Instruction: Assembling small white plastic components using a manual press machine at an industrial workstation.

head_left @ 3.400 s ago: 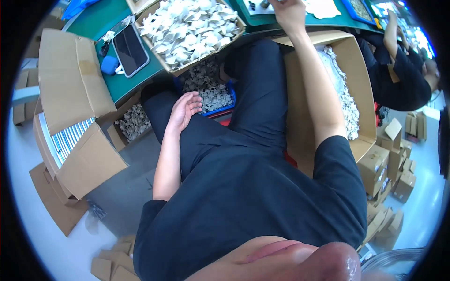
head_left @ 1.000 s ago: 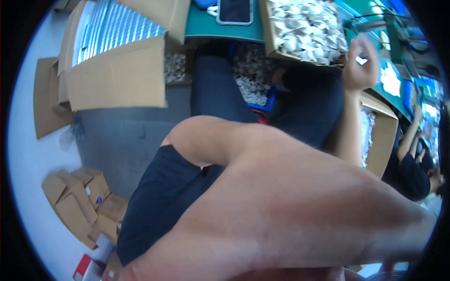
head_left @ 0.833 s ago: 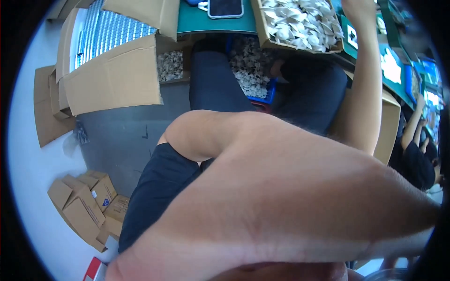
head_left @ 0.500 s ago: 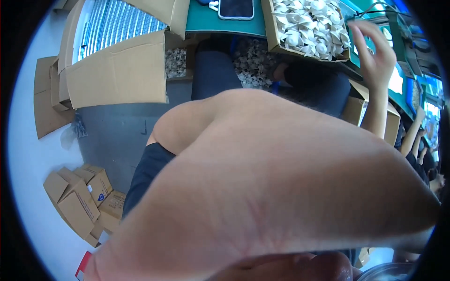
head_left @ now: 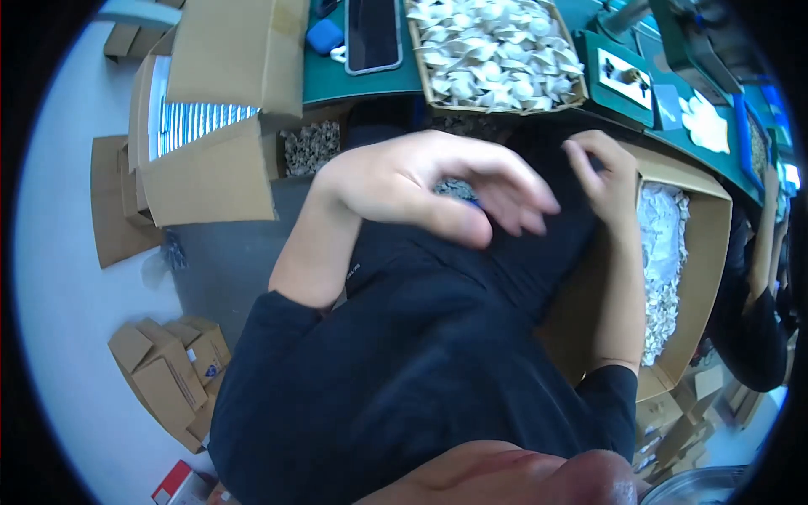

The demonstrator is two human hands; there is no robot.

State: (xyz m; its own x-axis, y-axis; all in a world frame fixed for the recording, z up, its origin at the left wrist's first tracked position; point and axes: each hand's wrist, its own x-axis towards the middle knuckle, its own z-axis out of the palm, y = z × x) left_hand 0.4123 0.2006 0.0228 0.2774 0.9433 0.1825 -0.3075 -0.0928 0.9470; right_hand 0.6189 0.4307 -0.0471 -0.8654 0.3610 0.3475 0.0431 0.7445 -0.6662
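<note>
I am seated and looking down at my dark shirt and lap. My left hand (head_left: pixel 438 181) hovers over my lap with its fingers loosely spread and nothing in it. My right hand (head_left: pixel 602 172) is raised beside it, fingers apart and bare, close to the rim of a large cardboard box (head_left: pixel 703 210) of white pieces at my right. Ahead, on the green table (head_left: pixel 370 84), stands a shallow box (head_left: pixel 497 46) heaped with small pale folded pieces.
A dark phone (head_left: pixel 374 34) and a blue case (head_left: pixel 324 35) lie on the table. An open carton (head_left: pixel 202 126) of white strips stands at my left, with flat small cartons (head_left: pixel 164 379) on the floor. Another person's arm (head_left: pixel 762 252) shows at far right.
My left arm, which filled the view close to the camera, has dropped to my lap. My right hand has come down from the table's box to beside my left hand.
</note>
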